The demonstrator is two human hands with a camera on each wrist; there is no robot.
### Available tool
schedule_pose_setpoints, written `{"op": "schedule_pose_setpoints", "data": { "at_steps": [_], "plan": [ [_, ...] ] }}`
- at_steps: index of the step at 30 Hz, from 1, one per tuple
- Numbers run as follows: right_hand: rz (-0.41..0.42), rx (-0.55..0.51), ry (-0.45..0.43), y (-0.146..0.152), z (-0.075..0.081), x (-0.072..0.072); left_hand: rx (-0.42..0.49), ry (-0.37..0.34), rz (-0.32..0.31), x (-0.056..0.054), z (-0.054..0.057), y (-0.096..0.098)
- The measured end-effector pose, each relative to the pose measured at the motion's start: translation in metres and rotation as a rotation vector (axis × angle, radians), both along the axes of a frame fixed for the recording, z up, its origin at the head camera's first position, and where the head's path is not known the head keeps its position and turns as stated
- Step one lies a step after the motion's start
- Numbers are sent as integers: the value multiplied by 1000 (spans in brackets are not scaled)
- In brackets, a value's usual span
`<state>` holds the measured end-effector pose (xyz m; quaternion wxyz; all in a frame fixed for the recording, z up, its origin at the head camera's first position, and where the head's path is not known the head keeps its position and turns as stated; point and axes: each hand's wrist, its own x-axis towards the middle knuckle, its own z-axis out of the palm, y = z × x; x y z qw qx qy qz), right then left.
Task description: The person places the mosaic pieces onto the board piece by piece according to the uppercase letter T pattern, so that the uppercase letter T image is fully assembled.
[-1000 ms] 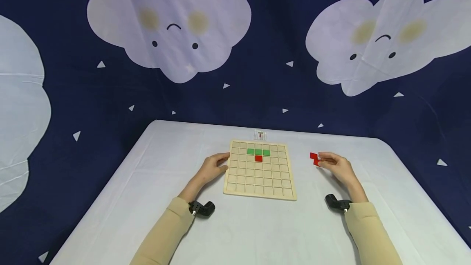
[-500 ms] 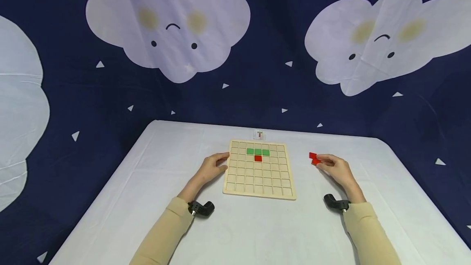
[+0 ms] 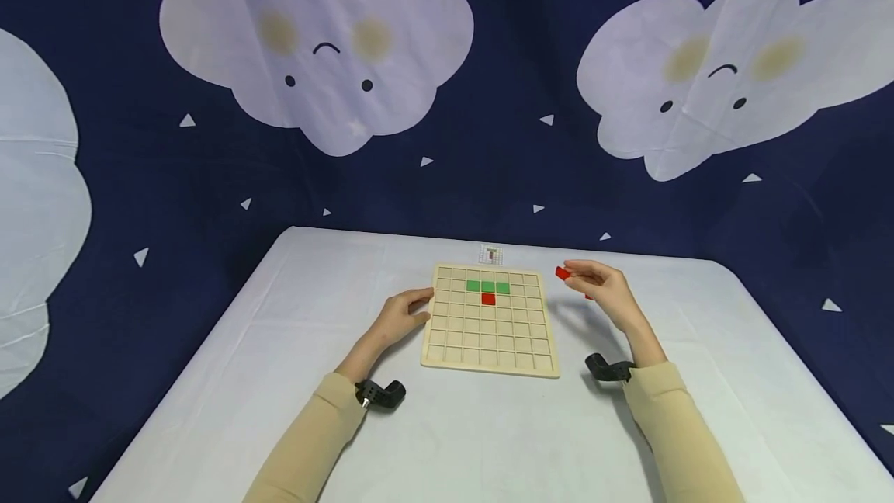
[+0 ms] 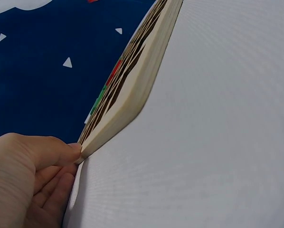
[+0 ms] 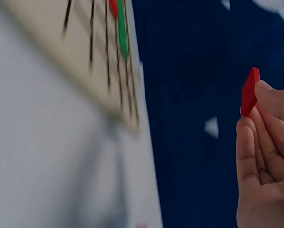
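The right hand (image 3: 606, 293) pinches a small red square tile (image 5: 250, 92) between thumb and fingertips, raised above the table to the right of the board. Another red tile (image 3: 589, 297) lies on the table, mostly hidden behind that hand. A wooden grid board (image 3: 492, 336) lies flat in the middle of the table. Three green tiles (image 3: 488, 286) form a row in its upper part, and one red tile (image 3: 488, 300) sits just below the middle one. Relaxed, the left hand (image 3: 400, 318) touches the board's left edge with thumb and fingertips.
A small card (image 3: 491, 254) printed with a grid pattern lies just behind the board. White cloth covers the table (image 3: 489, 441). Behind its far edge hangs a dark blue cloth (image 3: 517, 192) with clouds and triangles. Each wrist carries a black camera (image 3: 380, 394).
From the two red tiles on the right, the right hand has taken one, lifted it and moved left toward the board. The left hand stays at the board's edge.
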<state>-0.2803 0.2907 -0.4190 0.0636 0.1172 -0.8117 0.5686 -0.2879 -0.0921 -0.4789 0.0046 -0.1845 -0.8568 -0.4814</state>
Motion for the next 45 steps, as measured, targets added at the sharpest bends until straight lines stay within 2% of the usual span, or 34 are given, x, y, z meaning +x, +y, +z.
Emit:
{"op": "schedule_pose_setpoints", "data": {
  "at_steps": [6, 12, 17, 20, 26, 32, 36, 45],
  "plan": [
    [116, -37, -4, -48, 5, -6, 2, -4, 1, 1, -1, 0],
    [144, -8, -67, -80, 1, -8, -1, -2, 4, 0, 0, 0],
    [195, -5, -65, -97, 5, 3, -4, -10, -1, 0, -1, 0],
    [213, -6, -33, -101, 3, 5, -1, -1, -4, 0, -1, -1],
    [185, 98, -33, -102, -28, -7, -4, 13, -7, 0, -1, -1],
    [170, 160, -31, -104, -47, -9, 7, 8, -12, 1, -1, 0],
    [173, 195, -20, -104, -53, -8, 5, 0, -11, 1, -1, 0],
    [205, 282, 40, -105, -53, -6, -5, 5, 1, 1, -1, -1]
  ]
}}
